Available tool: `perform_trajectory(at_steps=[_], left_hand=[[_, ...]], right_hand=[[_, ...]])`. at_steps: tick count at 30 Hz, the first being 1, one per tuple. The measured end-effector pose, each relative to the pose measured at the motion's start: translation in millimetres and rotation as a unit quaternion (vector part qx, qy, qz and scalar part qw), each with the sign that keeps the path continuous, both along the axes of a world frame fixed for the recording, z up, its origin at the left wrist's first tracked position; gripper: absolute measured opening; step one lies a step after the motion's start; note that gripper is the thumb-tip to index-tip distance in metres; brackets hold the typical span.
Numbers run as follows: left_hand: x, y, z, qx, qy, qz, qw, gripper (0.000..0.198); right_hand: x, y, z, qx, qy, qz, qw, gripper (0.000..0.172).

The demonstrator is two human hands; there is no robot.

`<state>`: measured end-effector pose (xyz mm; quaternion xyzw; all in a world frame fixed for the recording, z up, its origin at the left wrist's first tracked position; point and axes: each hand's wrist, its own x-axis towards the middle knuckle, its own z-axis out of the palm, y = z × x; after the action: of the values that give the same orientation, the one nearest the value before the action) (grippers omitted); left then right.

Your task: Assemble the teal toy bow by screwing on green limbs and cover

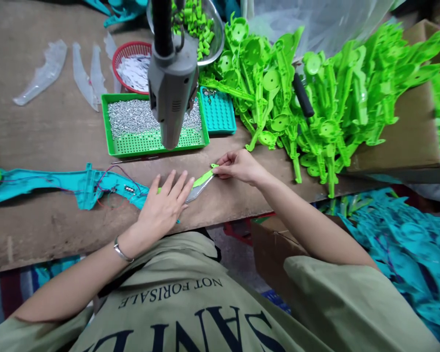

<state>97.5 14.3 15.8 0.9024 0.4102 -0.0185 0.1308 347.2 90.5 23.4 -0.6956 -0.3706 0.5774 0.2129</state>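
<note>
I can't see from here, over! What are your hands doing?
Left hand flat on teal toy shell. Right hand pinching green blade piece. Hanging screwdriver above, clear.

One head-worn camera looks steeply down and forward from just above the person's chest, close over the near edge of the table (58, 132), with the far side of the table along the top of the frame.

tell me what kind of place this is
Probably a small toy assembly workshop: a heap of identical green plastic parts, a green tray of screws and a hanging power screwdriver over a worn wooden bench.
</note>
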Motion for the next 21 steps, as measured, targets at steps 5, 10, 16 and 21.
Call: perform_trajectory(at_steps=[5, 10, 16, 21], left_hand=[[-5.5, 4.6, -5.8, -0.001, -0.035, -0.017, 0.999, 0.059], [-10.4, 6.1, -10.6, 0.015, -0.070, -0.030, 0.997, 0.056], [-8.0, 1.2, -11.3, 0.036, -0.063, -0.019, 0.997, 0.054], [-7.5, -1.1, -9.4, 0.041, -0.065, -0.008, 0.997, 0.052]], right_hand=[[1.3, 2.7, -2.6, 0.005, 0.002, 0.016, 1.000, 0.036], [1.7, 2.3, -3.2, 0.027, 0.013, 0.034, 0.999, 0.032], [-1.2, -5.7, 2.8, 0.024, 0.067, -0.036, 0.997, 0.031], [-1.2, -11.1, 7.7, -0.035, 0.137, -0.124, 0.982, 0.014]])
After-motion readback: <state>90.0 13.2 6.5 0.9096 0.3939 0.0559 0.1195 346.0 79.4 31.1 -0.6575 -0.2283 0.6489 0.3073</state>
